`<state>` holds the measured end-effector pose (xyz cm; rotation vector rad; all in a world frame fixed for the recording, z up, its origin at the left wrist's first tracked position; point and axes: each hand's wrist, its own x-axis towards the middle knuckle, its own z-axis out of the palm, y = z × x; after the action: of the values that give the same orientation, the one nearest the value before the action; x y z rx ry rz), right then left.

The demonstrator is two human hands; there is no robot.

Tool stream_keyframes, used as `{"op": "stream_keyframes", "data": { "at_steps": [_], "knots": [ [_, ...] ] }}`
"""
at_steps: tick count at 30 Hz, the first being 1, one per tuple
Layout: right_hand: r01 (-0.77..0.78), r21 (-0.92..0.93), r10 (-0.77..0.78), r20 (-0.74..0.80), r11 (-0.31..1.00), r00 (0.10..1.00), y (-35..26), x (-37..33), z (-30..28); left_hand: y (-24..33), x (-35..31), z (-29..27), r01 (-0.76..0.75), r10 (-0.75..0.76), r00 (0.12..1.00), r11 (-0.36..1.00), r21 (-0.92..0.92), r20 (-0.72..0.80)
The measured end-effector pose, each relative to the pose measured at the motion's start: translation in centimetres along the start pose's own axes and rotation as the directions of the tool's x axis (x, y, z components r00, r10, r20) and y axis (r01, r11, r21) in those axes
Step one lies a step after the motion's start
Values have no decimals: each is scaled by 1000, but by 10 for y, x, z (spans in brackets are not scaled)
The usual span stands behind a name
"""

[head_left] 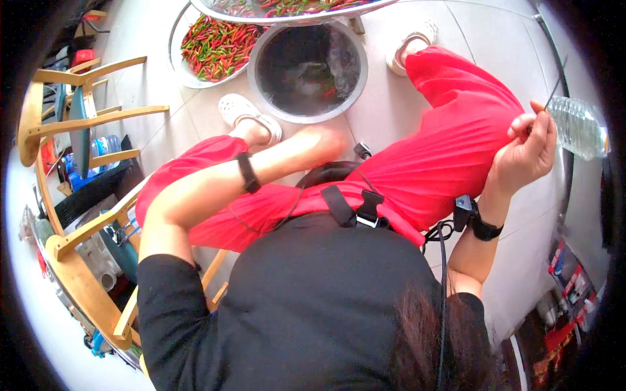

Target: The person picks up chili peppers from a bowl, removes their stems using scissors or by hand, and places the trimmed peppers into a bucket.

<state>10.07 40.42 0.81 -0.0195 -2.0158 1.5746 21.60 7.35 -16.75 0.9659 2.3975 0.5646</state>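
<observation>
My right hand (528,150) is raised over my right knee, its fingers pinched on a thin dark stick (555,86) that points up and away. Right beside that hand is a clear ribbed plastic bottle (579,128). My left hand (321,144) hangs between my knees, smeared by motion, so its fingers cannot be made out. Just beyond it stands a round metal basin (253,73) with dark liquid (306,68) inside. Red and green chillies (218,47) fill a bowl to the left of the basin.
A mesh-like tray (313,19) of more chillies spans the far edge, above the basin. Wooden chairs (98,117) crowd my left, with blue-labelled bottles (104,146) behind them. Colourful packages (574,280) lie at the lower right. Tiled floor (482,29) runs around my feet.
</observation>
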Motion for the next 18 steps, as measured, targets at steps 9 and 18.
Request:
{"op": "stream_keyframes", "data": {
  "at_steps": [9,18],
  "knots": [
    [-79,-8,79,-20,997,997,18,-9,-22,-159,-14,179,586,-542,734,810,22,409],
    [-42,-150,40,-13,988,999,9,-8,-7,-164,-36,213,667,-593,698,742,-63,402]
  ]
}}
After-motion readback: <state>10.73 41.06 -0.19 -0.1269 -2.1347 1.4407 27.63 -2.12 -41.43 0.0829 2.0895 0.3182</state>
